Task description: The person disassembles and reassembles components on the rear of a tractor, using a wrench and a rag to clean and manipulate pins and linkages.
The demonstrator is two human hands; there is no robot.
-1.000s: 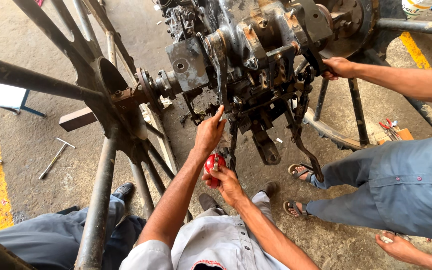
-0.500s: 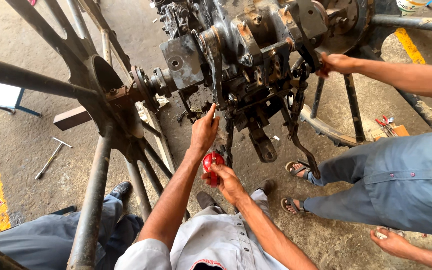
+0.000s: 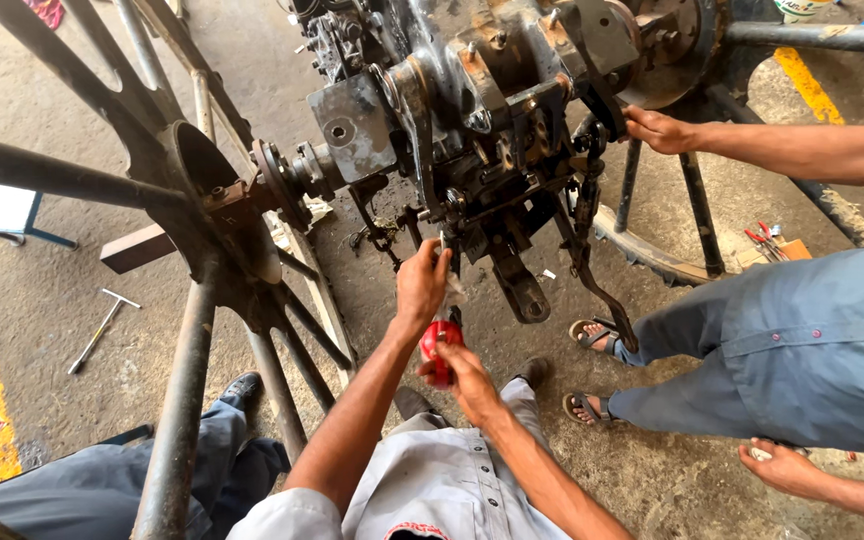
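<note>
Concrete workshop floor below, my left hand (image 3: 420, 283) clamps the greasy grey gearbox's (image 3: 472, 130) underside fitting; my right hand (image 3: 462, 372) clamps a red-handled tool (image 3: 439, 345), which could slip on grease.

I see the gearbox housing (image 3: 472, 130) ahead between a spoked wheel (image 3: 202, 200) on its left and a co-worker (image 3: 792, 340) on its right, a T-wrench (image 3: 102, 330) lying far left on the floor (image 3: 42, 310).

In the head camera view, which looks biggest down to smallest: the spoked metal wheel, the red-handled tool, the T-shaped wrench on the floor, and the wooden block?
1. Spoked metal wheel, by far the largest.
2. and 3. Wooden block and T-shaped wrench: they look about alike, so no ranking.
4. Red-handled tool, held in the right hand and partly covered; it sits nearer the camera, so its rank is unsure.
</note>
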